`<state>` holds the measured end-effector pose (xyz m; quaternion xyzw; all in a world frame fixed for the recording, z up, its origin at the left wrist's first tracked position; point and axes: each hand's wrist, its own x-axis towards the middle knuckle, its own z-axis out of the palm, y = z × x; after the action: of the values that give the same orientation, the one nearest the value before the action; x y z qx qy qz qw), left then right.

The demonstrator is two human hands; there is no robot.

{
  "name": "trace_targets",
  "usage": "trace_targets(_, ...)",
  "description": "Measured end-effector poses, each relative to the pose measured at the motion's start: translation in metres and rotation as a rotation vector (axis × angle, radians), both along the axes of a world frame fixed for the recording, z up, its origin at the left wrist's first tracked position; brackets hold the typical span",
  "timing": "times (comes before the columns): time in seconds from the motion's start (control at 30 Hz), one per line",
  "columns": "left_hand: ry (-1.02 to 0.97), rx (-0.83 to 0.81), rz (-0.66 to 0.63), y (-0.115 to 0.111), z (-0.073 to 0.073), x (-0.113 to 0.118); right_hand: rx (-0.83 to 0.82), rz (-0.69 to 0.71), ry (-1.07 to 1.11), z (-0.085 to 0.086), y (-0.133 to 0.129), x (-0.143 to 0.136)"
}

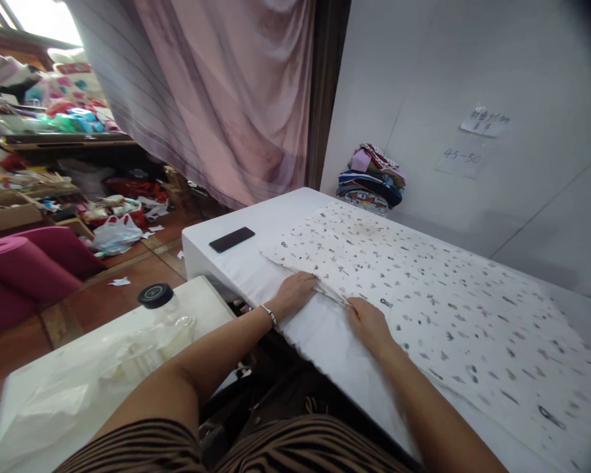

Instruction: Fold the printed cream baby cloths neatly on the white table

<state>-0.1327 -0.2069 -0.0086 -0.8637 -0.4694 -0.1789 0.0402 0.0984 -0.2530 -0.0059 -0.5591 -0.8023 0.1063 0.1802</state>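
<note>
A white fabric with small grey prints [423, 295] lies spread over the white-covered table [256, 272]. At its near edge, my left hand [296, 293], with a bracelet on the wrist, grips the cloth with fingers closed. My right hand [369, 322] pinches the same edge a little to the right. Between the two hands the edge is gathered into folds. A black phone [232, 239] lies flat on the table, beyond and left of my left hand.
Left of me stands a lower white table [83, 348] with a black-lidded jar [156, 295] and clear plastic bags. Folded cloths [372, 180] are stacked at the wall. A pink curtain [236, 98] hangs behind; pink rolls [24, 269] and bags lie on the floor.
</note>
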Motion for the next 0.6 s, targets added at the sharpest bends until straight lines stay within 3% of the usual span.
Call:
trace_targets(0.17,0.099,-0.014,-0.019,0.007,0.004,-0.006,-0.007,-0.003,-0.043,-0.003,0.0,0.001)
trace_targets(0.33,0.133,0.0,-0.048,-0.003,0.01,-0.027,0.033,0.072,-0.176,-0.003,-0.005,-0.001)
trace_targets(0.6,0.093,-0.006,-0.05,-0.008,0.004,-0.032,0.037,0.15,-0.324,0.012,0.001,-0.027)
